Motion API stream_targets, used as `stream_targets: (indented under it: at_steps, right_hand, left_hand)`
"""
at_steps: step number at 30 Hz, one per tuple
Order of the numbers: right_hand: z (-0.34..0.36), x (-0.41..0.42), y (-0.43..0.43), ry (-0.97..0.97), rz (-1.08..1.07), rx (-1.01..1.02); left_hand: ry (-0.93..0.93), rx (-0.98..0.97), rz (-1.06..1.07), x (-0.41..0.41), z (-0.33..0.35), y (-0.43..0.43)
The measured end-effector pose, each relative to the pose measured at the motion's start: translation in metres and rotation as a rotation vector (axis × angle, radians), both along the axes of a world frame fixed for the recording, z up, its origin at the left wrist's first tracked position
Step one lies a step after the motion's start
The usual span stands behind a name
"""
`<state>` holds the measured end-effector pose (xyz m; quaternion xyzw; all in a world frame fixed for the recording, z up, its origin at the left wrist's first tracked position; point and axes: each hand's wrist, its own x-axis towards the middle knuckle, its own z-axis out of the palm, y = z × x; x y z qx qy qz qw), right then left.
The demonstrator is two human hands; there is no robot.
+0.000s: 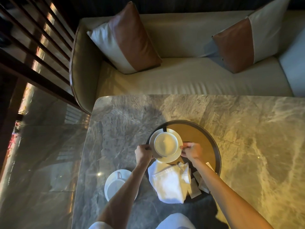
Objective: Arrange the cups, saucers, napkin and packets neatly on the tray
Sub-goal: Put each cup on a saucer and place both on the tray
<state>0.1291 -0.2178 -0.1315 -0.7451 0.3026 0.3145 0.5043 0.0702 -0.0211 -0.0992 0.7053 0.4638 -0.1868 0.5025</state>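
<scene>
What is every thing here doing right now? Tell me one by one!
Left hand, gripping the saucer.
Right hand, gripping the saucer.
Saucer, held over the tray.
Cup, upright, empty, on that saucer.
Second cup, upright on the second saucer, off the tray.
Napkin, crumpled over the tray's near rim.
Packets, scattered beside the napkin.

Tray (218, 156): round, dark rim, tan floor.
Saucer 1 (165, 159): white, at tray's left side.
Cup 1 (165, 144): white, upright on Saucer 1.
Saucer 2 (109, 179): white, left of tray, off it.
Cup 2 (113, 188): white, upright on Saucer 2.
Napkin (168, 183): white, crumpled, overhanging tray's near rim.
Packets (197, 185): several, pale, loose, just right of Napkin.
</scene>
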Motion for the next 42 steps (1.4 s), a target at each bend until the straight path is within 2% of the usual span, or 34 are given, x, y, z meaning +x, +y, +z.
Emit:
stream_targets:
  at_steps: [19, 24, 27, 29, 31, 34, 36, 40, 42]
  right_hand:
    - [-0.012, 0.001, -0.004, 0.005, 0.016, -0.037]
    - [0.003, 0.001, -0.001, 0.026, 0.141, -0.045]
    - [0.028, -0.004, 0.002, -0.102, 0.365, -0.279]
    - [0.052, -0.014, 0.008, -0.299, 0.343, -0.416]
    - [0.074, -0.03, 0.02, -0.43, 0.266, -0.322]
    - [0.09, -0.066, 0.052, -0.33, 0.343, 0.005]
    - [0.082, -0.096, 0.079, -0.292, 0.459, 0.065]
    - [0.048, -0.154, 0.124, -0.095, 0.647, -0.121]
    - [0.035, -0.174, 0.134, -0.044, 0.638, -0.234]
  left_hand:
    - [-0.026, 0.002, -0.047, -0.001, -0.01, 0.0]
    - [0.003, -0.083, -0.036, -0.004, -0.009, 0.007]
    - [0.003, -0.054, -0.063, -0.011, -0.004, 0.018]
    - [-0.061, -0.007, -0.063, -0.021, 0.007, 0.032]
    - [-0.141, 0.091, -0.067, -0.04, 0.018, 0.053]
    - [-0.175, 0.317, -0.046, -0.088, 0.022, 0.092]
    - [-0.119, 0.398, -0.023, -0.123, 0.02, 0.113]
    - [0.161, 0.367, -0.011, -0.18, 0.011, 0.136]
    - [0.22, 0.273, 0.014, -0.198, 0.005, 0.14]
